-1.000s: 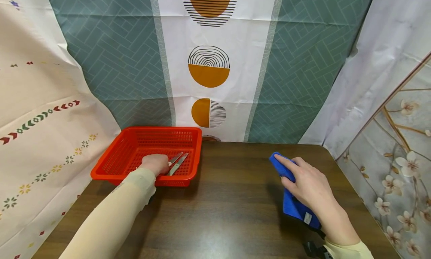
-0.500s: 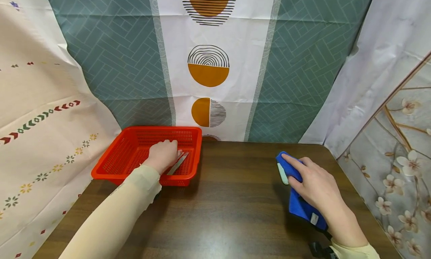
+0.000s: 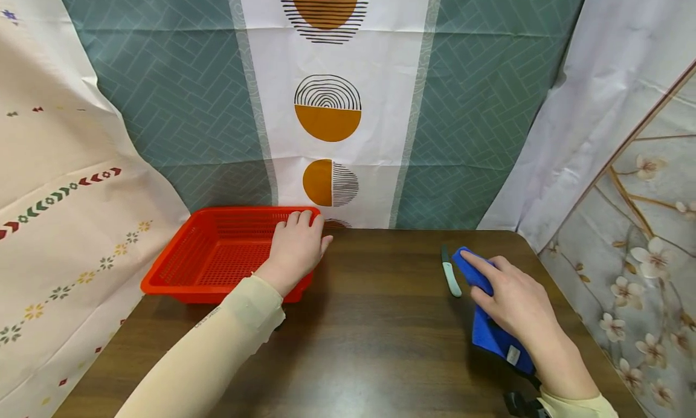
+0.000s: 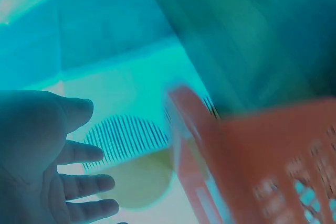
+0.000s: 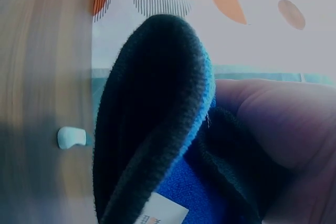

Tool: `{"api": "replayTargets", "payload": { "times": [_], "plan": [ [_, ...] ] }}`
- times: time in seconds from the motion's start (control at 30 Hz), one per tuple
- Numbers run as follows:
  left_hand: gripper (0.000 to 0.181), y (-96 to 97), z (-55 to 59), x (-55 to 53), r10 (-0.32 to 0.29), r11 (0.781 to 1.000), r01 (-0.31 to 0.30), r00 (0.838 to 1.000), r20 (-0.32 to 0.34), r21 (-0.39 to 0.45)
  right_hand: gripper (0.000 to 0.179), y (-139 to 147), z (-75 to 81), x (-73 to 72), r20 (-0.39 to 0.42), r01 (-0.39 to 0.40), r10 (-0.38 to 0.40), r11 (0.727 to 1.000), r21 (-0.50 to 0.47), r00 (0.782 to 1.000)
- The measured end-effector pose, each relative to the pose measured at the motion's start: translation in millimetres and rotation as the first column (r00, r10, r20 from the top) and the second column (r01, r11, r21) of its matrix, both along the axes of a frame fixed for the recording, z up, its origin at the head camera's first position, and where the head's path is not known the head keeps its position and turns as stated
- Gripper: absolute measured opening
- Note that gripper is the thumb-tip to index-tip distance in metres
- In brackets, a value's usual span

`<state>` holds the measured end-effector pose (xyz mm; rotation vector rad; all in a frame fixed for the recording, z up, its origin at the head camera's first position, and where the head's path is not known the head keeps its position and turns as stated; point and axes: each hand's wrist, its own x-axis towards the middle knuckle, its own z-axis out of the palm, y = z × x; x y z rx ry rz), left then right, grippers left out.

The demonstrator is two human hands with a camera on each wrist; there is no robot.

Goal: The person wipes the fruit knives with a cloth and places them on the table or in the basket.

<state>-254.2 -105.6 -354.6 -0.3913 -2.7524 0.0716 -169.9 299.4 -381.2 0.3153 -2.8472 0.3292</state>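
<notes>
My left hand (image 3: 296, 246) is over the right side of a red plastic basket (image 3: 154, 287), with nothing between its fingers. The left wrist view has its fingers extended and spread beside the basket's wall (image 4: 236, 166). The hand and sleeve hide the inside of the basket's right end. At the right, my right hand (image 3: 516, 291) grips a folded blue cloth (image 3: 492, 336) between thumb and fingers; a white label hangs from it, and in the right wrist view the cloth (image 5: 194, 187) droops in a fold. A knife with a pale green handle (image 3: 451, 280) lies on the table left of the cloth.
The brown wooden table (image 3: 375, 309) reaches back to a hanging patterned curtain (image 3: 462, 104). A cream patterned cloth (image 3: 65, 225) hangs along the left side and a floral one (image 3: 641, 273) along the right.
My left hand has risen from the knives inside the basket and moved right to its edge. The right hand with the cloth has shifted slightly right, uncovering the knife on the table.
</notes>
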Motion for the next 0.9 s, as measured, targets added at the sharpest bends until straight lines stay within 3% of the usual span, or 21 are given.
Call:
{"api": "replayTargets", "payload": {
  "times": [0.1,0.2,0.53,0.8,0.9],
  "plan": [
    [0.048,16.0,-1.0,4.7,-0.047,0.999,0.045,0.996,-0.071,-0.023,0.071,5,-1.6,-0.5,0.002,0.007,-0.007,1.0,0.003,1.0],
    [0.052,33.6,-3.7,8.6,-0.079,0.996,0.075,0.993,-0.084,-0.051,0.07,10,-3.4,-0.7,0.002,0.013,-0.013,1.0,0.006,1.0],
    [0.054,85.4,-17.9,14.5,-0.142,0.988,0.143,0.99,0.009,-0.052,0.071,25,-9.7,-3.4,0.034,0.043,-0.043,0.999,-0.001,0.998],
    [0.052,125.5,-41.4,14.4,-0.204,0.977,0.205,0.979,0.014,-0.058,0.073,38,-13.4,-5.9,0.064,0.064,-0.064,0.998,-0.002,0.996],
    [0.05,141.8,-50.9,14.4,-0.216,0.973,0.219,0.975,0.054,-0.066,0.074,41,-14.3,-6.2,0.076,0.076,-0.076,0.997,-0.004,0.994]
  ]
}}
